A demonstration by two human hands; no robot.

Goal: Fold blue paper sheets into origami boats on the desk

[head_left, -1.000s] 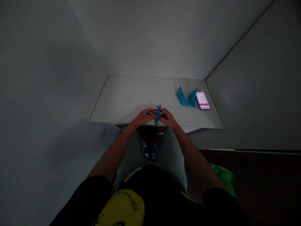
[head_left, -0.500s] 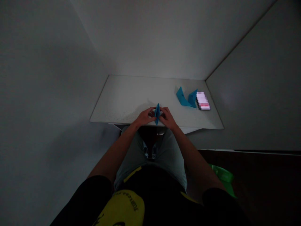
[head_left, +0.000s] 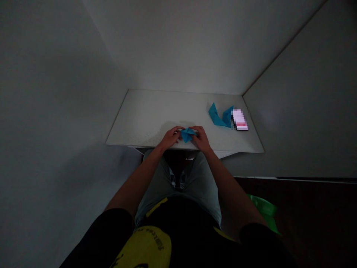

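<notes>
The left hand point(head_left: 170, 137) and right hand point(head_left: 201, 137), fingers closed, pinch 1 folded blue paper point(head_left: 187, 134) at the white table point(head_left: 150, 115) near edge.

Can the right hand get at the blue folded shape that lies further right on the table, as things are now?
Probably yes. Only bare table lies between the right hand and the blue folded shape. However, it and the left hand pinch the small blue paper.

I see my left hand point(head_left: 170, 137) and right hand point(head_left: 201, 137) pinching a small blue folded paper piece point(head_left: 187, 133) at the near edge of the white table point(head_left: 150, 115); another blue folded paper shape point(head_left: 220, 115) lies far right.
</notes>
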